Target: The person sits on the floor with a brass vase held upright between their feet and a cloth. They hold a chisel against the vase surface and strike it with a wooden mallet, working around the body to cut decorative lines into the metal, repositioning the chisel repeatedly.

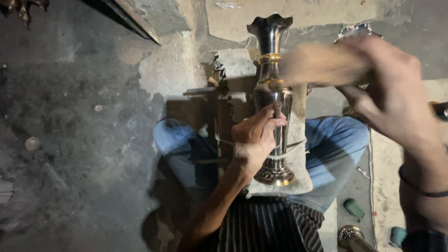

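A tall shiny metal vase [272, 70] with a wavy flared mouth and gold bands lies along a pale slab [298, 140] across my lap. My left hand [254, 140] holds a thin metal punch upright against the vase's body, fingers wrapped around it. My right hand [396, 88] is raised at the right, gripping a wooden mallet [322, 63] that is blurred with motion just beside the vase's neck.
My knees in blue jeans [336, 144] flank the slab. A rough concrete floor [70, 140] spreads to the left. A stone block [235, 63] sits behind the vase. A brass vase base [351, 235] and small green and teal items [354, 209] lie at lower right.
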A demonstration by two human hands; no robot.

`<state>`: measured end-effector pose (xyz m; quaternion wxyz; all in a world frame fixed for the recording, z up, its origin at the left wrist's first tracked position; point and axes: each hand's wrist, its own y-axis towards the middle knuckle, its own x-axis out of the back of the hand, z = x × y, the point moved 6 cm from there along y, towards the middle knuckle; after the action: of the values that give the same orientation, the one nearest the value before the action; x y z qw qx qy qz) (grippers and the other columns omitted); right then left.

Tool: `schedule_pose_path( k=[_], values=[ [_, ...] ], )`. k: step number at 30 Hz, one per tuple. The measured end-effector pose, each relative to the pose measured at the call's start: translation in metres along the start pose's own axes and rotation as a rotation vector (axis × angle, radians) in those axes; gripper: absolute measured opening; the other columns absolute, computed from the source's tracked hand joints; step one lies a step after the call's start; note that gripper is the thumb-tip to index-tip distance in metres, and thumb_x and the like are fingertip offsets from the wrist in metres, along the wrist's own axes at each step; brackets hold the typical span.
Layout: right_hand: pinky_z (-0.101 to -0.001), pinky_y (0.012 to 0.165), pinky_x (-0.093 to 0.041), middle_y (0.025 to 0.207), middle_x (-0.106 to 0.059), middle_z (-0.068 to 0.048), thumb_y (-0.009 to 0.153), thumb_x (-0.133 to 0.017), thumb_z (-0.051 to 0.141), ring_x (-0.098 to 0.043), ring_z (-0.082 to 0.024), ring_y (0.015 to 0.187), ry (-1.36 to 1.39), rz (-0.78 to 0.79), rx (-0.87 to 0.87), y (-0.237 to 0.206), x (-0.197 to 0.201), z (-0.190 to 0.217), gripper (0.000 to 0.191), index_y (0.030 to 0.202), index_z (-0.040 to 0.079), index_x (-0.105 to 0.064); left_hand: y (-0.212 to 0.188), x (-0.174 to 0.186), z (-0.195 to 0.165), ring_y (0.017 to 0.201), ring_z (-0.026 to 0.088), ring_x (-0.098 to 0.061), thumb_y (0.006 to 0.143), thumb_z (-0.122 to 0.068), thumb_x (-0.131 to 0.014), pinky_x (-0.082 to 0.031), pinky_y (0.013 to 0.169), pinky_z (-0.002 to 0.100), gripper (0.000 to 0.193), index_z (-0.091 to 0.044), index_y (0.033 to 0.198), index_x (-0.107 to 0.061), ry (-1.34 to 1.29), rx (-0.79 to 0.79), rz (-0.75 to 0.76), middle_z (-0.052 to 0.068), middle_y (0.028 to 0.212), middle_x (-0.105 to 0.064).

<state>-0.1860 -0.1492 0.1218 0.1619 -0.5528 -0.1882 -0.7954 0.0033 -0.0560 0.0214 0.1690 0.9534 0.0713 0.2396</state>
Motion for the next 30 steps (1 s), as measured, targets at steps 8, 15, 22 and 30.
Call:
schedule_pose_path(
  k=[8,15,22,30],
  values=[
    [-0.0437,0.101,-0.049,0.103,-0.066,-0.002,0.067,-0.079,0.025,-0.066,-0.021,0.099,-0.411,-0.038,0.161,-0.007,-0.003,0.002,0.062,0.127,0.019,-0.065,0.001,0.002,0.0,0.086,0.025,-0.076,0.099,-0.006,-0.065,-0.061,0.074,0.036,0.004,-0.009,0.101,-0.065,-0.045,0.031,-0.002,0.005,0.095,-0.075],
    [-0.0399,0.093,-0.049,0.108,-0.067,-0.005,0.066,-0.074,0.005,-0.065,-0.027,0.106,-0.252,-0.028,0.162,0.002,0.002,0.012,0.067,0.132,0.017,-0.065,0.001,0.005,-0.001,0.085,0.025,-0.076,0.099,-0.009,-0.064,-0.061,0.073,0.036,0.001,-0.009,0.1,-0.065,-0.054,0.051,-0.002,0.005,0.095,-0.075],
    [-0.0357,0.097,-0.046,0.109,-0.066,0.003,0.08,-0.072,0.016,-0.064,-0.015,0.108,0.074,-0.107,0.059,-0.008,0.0,0.007,0.054,0.132,0.023,-0.058,-0.001,0.003,-0.004,0.084,0.024,-0.076,0.097,-0.007,-0.064,-0.061,0.073,0.035,0.009,-0.009,0.105,-0.067,-0.061,0.051,-0.007,0.004,0.094,-0.075],
    [-0.0385,0.098,-0.04,0.103,-0.067,0.005,0.073,-0.086,0.027,-0.063,-0.015,0.095,-0.735,-0.037,0.225,-0.006,0.012,0.039,0.06,0.13,0.032,-0.068,0.0,0.002,-0.002,0.081,0.022,-0.076,0.101,-0.007,-0.064,-0.06,0.07,0.033,0.006,-0.01,0.095,-0.065,-0.028,0.045,-0.007,0.003,0.093,-0.075]
  ],
)
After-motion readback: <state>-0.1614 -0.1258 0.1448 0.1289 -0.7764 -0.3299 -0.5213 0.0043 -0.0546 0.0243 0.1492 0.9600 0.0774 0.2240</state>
